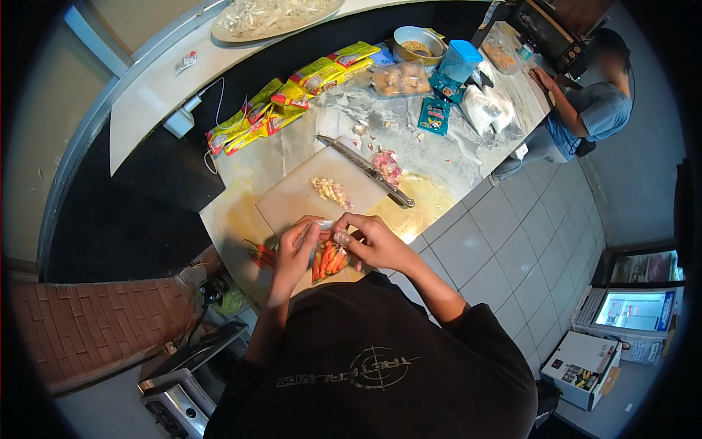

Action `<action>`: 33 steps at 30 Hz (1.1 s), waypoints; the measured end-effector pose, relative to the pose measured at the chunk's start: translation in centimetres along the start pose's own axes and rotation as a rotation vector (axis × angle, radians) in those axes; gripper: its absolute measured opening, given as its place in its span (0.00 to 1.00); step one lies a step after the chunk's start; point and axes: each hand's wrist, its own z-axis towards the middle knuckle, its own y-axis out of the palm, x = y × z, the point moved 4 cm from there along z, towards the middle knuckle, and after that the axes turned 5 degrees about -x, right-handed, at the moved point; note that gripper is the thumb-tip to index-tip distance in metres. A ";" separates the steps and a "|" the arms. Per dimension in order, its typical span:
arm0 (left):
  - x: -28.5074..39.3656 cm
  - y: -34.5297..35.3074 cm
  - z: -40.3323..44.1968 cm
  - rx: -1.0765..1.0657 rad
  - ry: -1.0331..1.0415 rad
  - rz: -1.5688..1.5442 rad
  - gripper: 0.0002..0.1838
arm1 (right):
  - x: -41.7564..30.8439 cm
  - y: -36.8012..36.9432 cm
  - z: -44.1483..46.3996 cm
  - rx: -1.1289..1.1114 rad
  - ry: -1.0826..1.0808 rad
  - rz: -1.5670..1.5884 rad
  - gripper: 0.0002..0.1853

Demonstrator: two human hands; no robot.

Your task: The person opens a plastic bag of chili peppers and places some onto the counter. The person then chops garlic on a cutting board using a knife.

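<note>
A clear plastic bag of red and orange chilies (329, 263) is in front of my body, at the near edge of the counter. My left hand (296, 247) pinches the bag's top on one side, and my right hand (374, 241) pinches it on the other. Loose chilies (262, 254) lie beside my left hand. Beyond my hands is a white cutting board (285, 194) with a small heap of chopped garlic (330, 192). A large knife (369, 170) lies across the board's far right side, next to some reddish shallots (387, 167).
Yellow packets (292, 95) line the counter's back. Further right are a pack of round brown food (402, 79), a bowl (418, 45), a blue-lidded container (461, 60), teal packets (434, 115) and white bags (486, 108). A person (596, 110) sits at the far end. A stove (179, 406) stands lower left.
</note>
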 end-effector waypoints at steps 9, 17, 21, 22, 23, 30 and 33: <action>-2.3 0.2 -0.3 0.003 -0.204 -0.438 0.14 | 1.9 -0.4 -0.8 -0.176 0.095 0.150 0.02; 0.6 0.8 1.0 -0.045 -0.095 0.632 0.14 | 3.8 0.1 -0.5 -0.129 -0.013 -0.117 0.09; 0.6 -0.1 1.0 -0.117 -0.195 0.899 0.15 | 3.5 -0.2 -0.7 -0.077 0.051 -0.047 0.07; 0.6 0.0 0.9 -0.116 -0.193 0.900 0.15 | 3.2 -0.3 -0.7 -0.077 0.049 -0.048 0.07; 0.6 0.4 0.6 -0.124 -0.236 0.790 0.15 | 2.9 -0.4 -0.8 -0.045 0.091 -0.009 0.07; 0.5 1.8 -0.2 -0.040 -0.059 0.726 0.15 | 2.5 -0.3 -0.4 0.197 -0.124 -0.312 0.08; 0.6 1.8 -0.2 -0.058 -0.034 0.725 0.13 | 2.1 -0.2 -0.6 0.250 -0.100 -0.195 0.08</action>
